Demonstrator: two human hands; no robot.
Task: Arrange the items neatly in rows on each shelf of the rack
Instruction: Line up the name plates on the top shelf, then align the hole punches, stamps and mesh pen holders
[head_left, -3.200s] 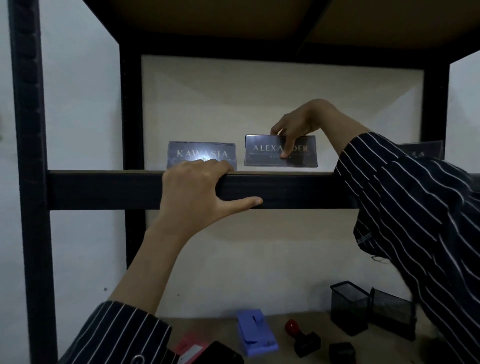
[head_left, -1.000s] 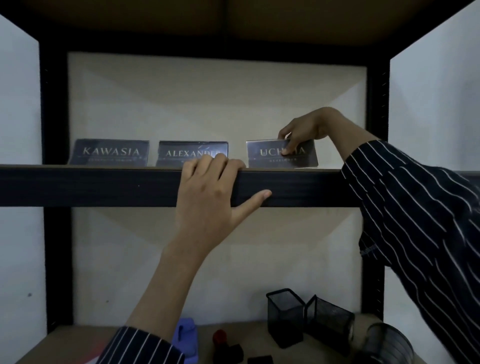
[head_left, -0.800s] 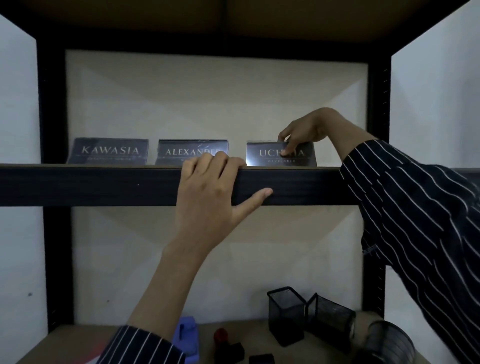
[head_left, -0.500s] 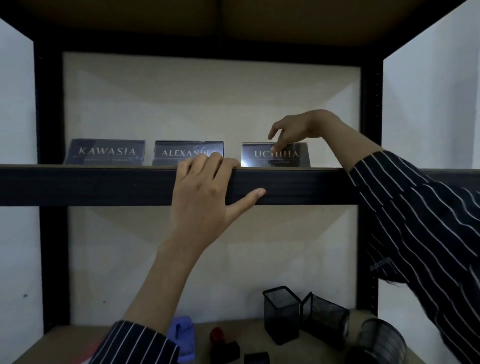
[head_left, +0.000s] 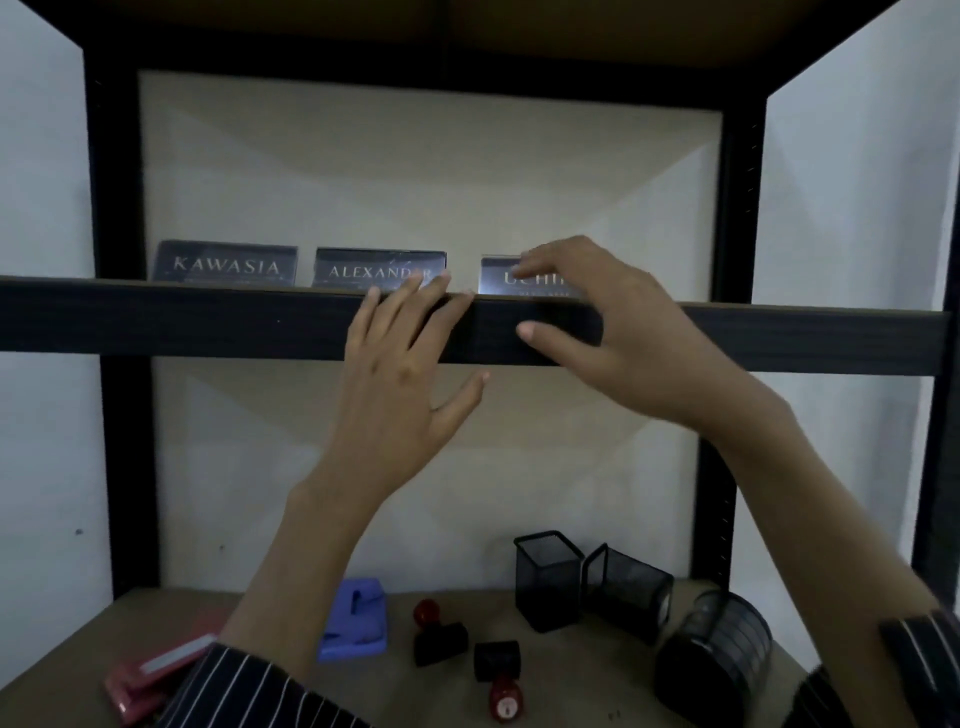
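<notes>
On the upper shelf (head_left: 208, 322) three nameplates stood in a row: the KAWASIA plate (head_left: 226, 264), the ALEXANDER plate (head_left: 379, 268), and a third plate (head_left: 496, 278) partly hidden, with a wider gap before it. The left hand (head_left: 410, 374) lay flat, fingers straight, tips on the shelf's front edge. The right hand (head_left: 597, 332) hovered spread in front of the third plate, gripping nothing. That row looked about done to me. The lower shelf (head_left: 78, 639) was the job left: mesh cups (head_left: 548, 577) askew, a round holder (head_left: 711, 654) on its side, stamps (head_left: 439, 634), a blue punch (head_left: 356, 621) and a pink stapler (head_left: 150, 675) scattered. Next would be reaching down, righting and lining them up.
</notes>
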